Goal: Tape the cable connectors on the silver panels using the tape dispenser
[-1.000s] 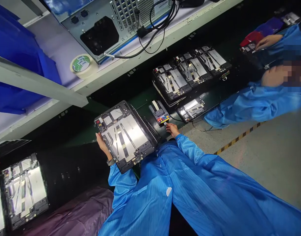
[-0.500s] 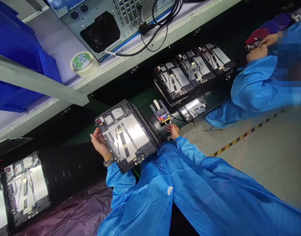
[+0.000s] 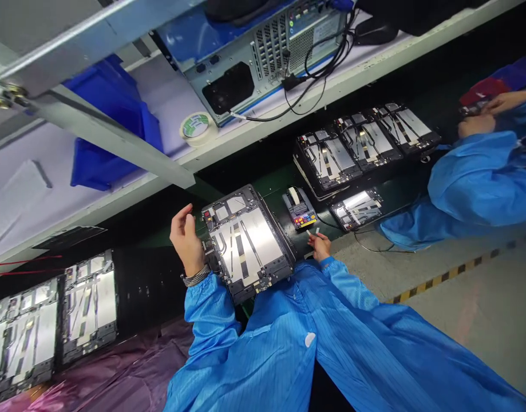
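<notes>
So, the thing in front of me is an open tablet frame (image 3: 246, 243), silver panel and ribbon strips facing up, lying on the dark counter (image 3: 267, 186) right in front of my chest. It sits between my hands. My left grip (image 3: 185, 237) is wide open, fingers spread and raised, holding nothing, with the wrist just beside the frame's left edge. My right grip (image 3: 319, 247) is narrow, pinched on a small white strip (image 3: 317, 231), and sits just off the frame's lower right side. The frame is skewed in view: its long axis runs from upper left down to lower right, with the narrow end with the red mark (image 3: 208, 214) at the corner pointing away from me. Just past my right grip is a small box with coloured buttons (image 3: 299, 209). Further along the counter, three more tablet frames (image 3: 366, 140) sit in a row, another one (image 3: 356, 209) lies nearer me, and more lie off to my left (image 3: 89, 306). Above them are a computer case (image 3: 263, 57), a tape roll (image 3: 196, 129) and a blue bin (image 3: 112, 131). A co-worker's hands (image 3: 494, 103) work at the far right, in a blue sleeve (image 3: 481, 183).
</notes>
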`<action>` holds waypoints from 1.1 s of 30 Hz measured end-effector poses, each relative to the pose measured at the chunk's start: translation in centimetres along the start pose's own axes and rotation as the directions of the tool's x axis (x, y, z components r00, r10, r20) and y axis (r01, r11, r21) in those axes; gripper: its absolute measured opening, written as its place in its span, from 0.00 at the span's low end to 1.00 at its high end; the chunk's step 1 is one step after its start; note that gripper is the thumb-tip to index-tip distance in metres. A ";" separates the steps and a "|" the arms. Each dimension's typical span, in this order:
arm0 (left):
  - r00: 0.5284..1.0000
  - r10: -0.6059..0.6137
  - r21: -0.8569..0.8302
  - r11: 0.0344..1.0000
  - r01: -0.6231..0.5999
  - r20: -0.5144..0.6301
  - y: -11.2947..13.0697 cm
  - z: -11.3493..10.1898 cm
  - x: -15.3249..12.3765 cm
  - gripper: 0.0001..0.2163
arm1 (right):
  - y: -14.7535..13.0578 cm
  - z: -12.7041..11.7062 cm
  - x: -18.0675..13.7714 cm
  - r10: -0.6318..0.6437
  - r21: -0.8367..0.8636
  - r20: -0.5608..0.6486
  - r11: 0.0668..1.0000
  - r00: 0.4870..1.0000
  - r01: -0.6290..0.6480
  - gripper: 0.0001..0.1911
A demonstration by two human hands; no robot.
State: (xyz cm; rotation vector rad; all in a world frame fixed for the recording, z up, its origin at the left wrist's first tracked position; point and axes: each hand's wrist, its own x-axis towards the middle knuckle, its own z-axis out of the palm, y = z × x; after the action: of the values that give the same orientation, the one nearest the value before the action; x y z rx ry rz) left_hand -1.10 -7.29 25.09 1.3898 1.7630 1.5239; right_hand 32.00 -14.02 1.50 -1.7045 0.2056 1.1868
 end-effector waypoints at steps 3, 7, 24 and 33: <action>0.954 0.145 0.222 0.953 -0.206 0.263 3.9 0.4 1.1 0.16 | -2.0 -3.1 -2.0 -0.226 -0.007 0.139 0.973 0.964 0.229 0.28; 0.762 0.163 0.382 0.788 -0.482 0.626 8.2 4.1 2.2 0.26 | -8.7 -2.8 -5.8 -0.522 0.030 0.429 0.824 0.738 0.565 0.33; 0.561 -0.239 0.477 0.815 -0.327 0.793 7.2 6.0 6.8 0.38 | -20.4 19.0 -13.6 -0.111 0.216 0.975 0.262 -0.193 0.940 0.53; 0.501 -0.257 0.443 0.847 -0.296 0.826 8.4 5.8 7.1 0.34 | -20.9 18.2 -14.2 -0.036 0.208 0.978 0.229 -0.205 0.951 0.55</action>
State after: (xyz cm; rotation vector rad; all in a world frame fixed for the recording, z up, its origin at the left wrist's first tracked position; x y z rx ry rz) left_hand 4.17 0.85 32.93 1.9495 1.4559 0.0713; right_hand 26.67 5.15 25.44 -0.7853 -2.1293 1.2274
